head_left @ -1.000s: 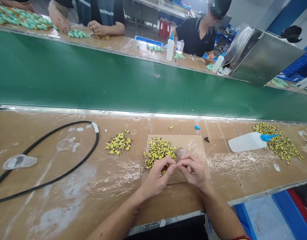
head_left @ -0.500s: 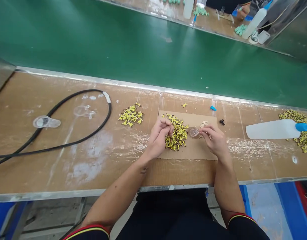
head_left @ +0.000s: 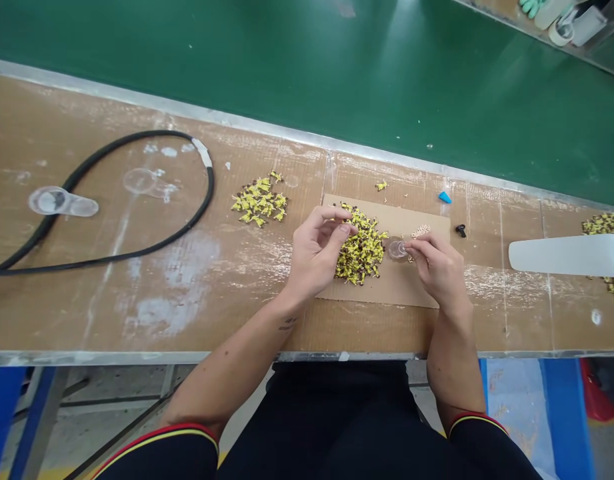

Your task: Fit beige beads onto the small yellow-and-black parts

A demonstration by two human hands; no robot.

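Note:
My left hand [head_left: 319, 250] is over the left side of a heap of small yellow-and-dark figures [head_left: 361, 250]. Its thumb and forefinger are apart, and I see nothing held between them. My right hand [head_left: 437, 267] is closed in a pinch at the edge of a small round clear plastic dish [head_left: 397, 249]. What the pinch holds is too small to make out. Heap and dish both lie on a cardboard sheet [head_left: 387, 293]. Tiny pale rings [head_left: 421, 231] are scattered just beyond the right fingertips.
A smaller group of yellow figures [head_left: 259, 200] lies left of the cardboard. Further left is a looped black cable [head_left: 137, 255] with a clear spoon-shaped piece [head_left: 61, 201] on it. To the right are a blue cap [head_left: 445, 197], a black piece [head_left: 461, 231] and a white bottle [head_left: 567, 255].
My left thumb and forefinger have parted from a closer pinch. The right hand keeps its pinch beside the clear dish. The view has tipped down, so the far bench is mostly out of frame.

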